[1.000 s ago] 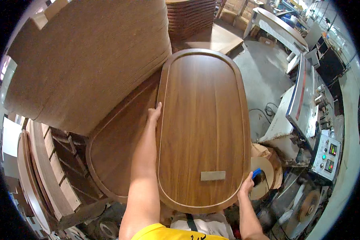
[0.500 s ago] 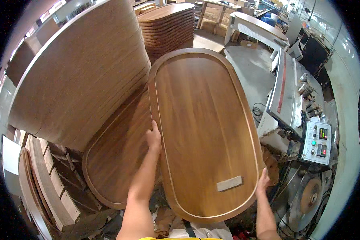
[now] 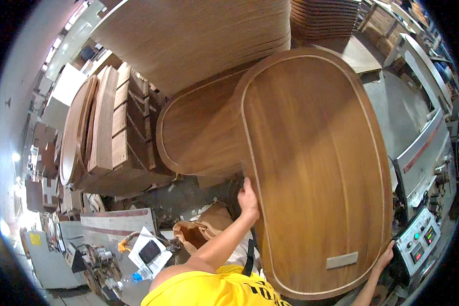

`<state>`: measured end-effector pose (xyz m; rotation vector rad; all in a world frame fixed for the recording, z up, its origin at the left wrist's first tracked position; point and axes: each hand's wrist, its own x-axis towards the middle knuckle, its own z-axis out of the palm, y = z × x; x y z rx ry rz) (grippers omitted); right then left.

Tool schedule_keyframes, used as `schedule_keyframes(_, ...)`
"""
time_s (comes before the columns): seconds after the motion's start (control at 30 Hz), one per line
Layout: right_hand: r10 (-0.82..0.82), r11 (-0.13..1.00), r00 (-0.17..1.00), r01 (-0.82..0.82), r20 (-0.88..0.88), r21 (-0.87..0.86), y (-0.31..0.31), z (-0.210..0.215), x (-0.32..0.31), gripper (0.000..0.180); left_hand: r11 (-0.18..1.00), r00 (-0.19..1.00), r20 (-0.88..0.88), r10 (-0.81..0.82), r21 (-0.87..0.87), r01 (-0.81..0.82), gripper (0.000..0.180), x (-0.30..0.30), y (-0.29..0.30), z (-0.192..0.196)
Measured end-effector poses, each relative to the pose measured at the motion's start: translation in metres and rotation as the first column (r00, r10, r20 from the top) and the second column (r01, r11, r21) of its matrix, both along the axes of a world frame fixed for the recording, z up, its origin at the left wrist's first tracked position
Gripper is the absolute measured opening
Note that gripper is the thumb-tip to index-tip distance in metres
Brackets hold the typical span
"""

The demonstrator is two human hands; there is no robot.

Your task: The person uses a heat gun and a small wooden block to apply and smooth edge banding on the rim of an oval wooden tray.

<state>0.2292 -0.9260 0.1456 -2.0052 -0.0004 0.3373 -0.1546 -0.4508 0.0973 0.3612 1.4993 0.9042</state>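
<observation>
A large brown oval wooden panel [image 3: 311, 168] with a raised rim and a pale line around it is held tilted in front of me. My left hand [image 3: 249, 200] is closed on its left edge, the thumb up along the rim. At the lower right edge, my right hand [image 3: 384, 257] grips the panel, with its fingers partly hidden beneath. A small flat beige block [image 3: 341, 260] lies on the panel near its lower end. Behind the panel, to the left, another similar oval panel [image 3: 204, 127] lies lower down, partly covered by it.
A tall stack of boards [image 3: 204, 41] rises at the back, beside a stack of oval panels [image 3: 324, 20]. Wooden pieces [image 3: 104, 120] stand on the left. A control box [image 3: 418, 242] with lit displays is close to my right hand. A brown paper sack [image 3: 209, 227] stands below my left forearm.
My view has turned to the left, bringing the left-hand machine and papers into sight. Both hands keep hold of the oval panel, and the beige block stays on it.
</observation>
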Motion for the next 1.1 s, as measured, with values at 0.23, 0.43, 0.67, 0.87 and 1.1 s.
schedule_keyframes(0.23,0.246,0.968,0.966,-0.25,0.082,0.035,0.077,0.001,-0.013,0.052,0.987,0.98,-0.117,0.16,0.033,-0.157,0.06,-0.096,-0.033,0.001)
schedule_keyframes(0.43,0.519,0.851,0.854,-0.52,0.029,0.078,0.173,-0.008,-0.003,0.049,0.923,0.925,-0.084,0.37,-0.085,-0.376,0.063,-0.156,-0.038,-0.009)
schedule_keyframes(0.67,0.697,0.716,0.699,-0.69,0.16,-0.106,0.339,-0.027,-0.013,0.046,0.81,0.809,-0.074,0.583,-0.03,-0.586,0.068,-0.19,-0.024,-0.009)
schedule_keyframes(0.87,0.739,0.642,0.672,-0.677,0.054,-0.359,0.481,-0.056,-0.007,0.051,0.774,0.773,0.044,0.633,-0.047,-0.632,0.068,-0.222,-0.01,-0.049)
schedule_keyframes(1.1,0.828,0.534,0.552,-0.718,0.104,-0.447,0.648,-0.051,-0.036,0.075,0.778,0.771,0.142,0.621,0.0,-0.628,0.069,-0.21,0.04,-0.062)
